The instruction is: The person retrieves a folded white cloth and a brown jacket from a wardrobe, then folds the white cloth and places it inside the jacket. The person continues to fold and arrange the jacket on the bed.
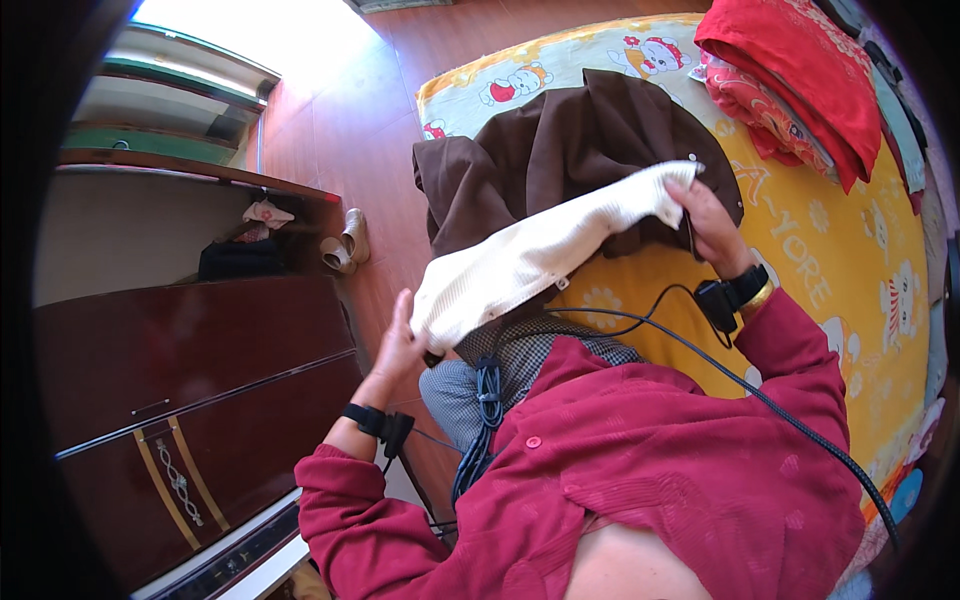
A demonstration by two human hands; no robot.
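A strip of cream ribbed fabric (517,259) stretches slantwise between my two hands. My left hand (396,341) grips its lower left end, out past the bed. The upper right end is pinched in my right hand (709,221), over the bed. Small snap-like fasteners dot the strip's edges, and dark bits show at both ends. Behind and partly under it, a dark brown garment (570,142) lies in loose folds on the bed; the strip seems joined to it, but the seam is hidden.
Yellow printed bedding (652,289) covers the bed, with red folded textiles (795,97) at far right. Left stand a dark glossy cabinet (202,352) and a pair of shoes (349,240) on the floor. A black cable (750,390) crosses my lap and right arm.
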